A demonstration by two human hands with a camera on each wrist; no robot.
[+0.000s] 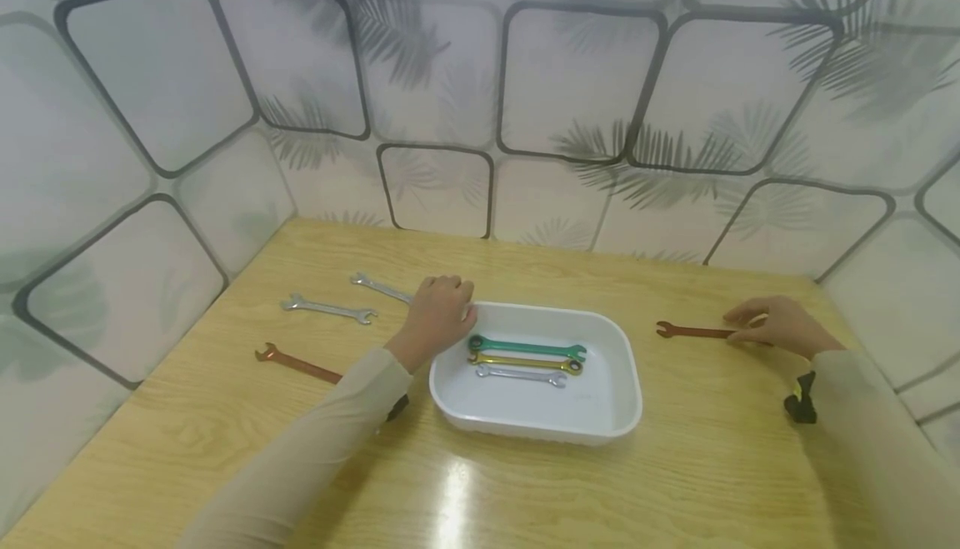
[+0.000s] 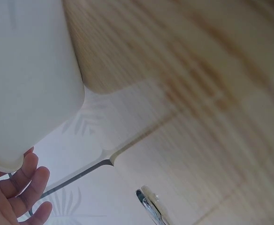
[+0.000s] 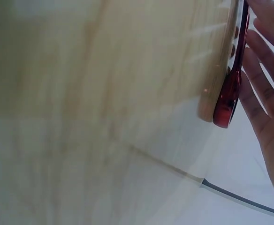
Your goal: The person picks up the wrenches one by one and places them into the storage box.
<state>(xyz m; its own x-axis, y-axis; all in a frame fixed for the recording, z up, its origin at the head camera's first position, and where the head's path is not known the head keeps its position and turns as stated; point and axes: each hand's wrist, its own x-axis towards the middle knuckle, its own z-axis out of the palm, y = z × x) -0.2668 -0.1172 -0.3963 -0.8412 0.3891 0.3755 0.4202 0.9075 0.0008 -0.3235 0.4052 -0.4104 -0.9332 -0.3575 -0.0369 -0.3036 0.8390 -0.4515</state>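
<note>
My left hand [image 1: 442, 316] grips the far left corner of a white plastic tray [image 1: 525, 426], its fingers at the rim in the left wrist view. In the tray lie a green ratchet wrench [image 1: 528, 349], a yellow ratchet wrench [image 1: 525, 361] and a smaller silver wrench [image 1: 521, 376], roughly side by side. To the right, my right hand [image 1: 780, 328] is over a red open-end wrench [image 1: 693, 331] lying flat on the table. Thumb and fingertips are right at the shaft, fingers fairly straight in the right wrist view. The hand hides the wrench's right end in the head view.
Left of the tray lie two silver wrenches, one farther back [image 1: 381, 286] and one nearer [image 1: 328, 308]. A copper-red wrench [image 1: 300, 364] is partly covered by the left forearm. Patterned walls [image 1: 435, 191] border the wooden table [image 1: 525, 499] at the back and sides.
</note>
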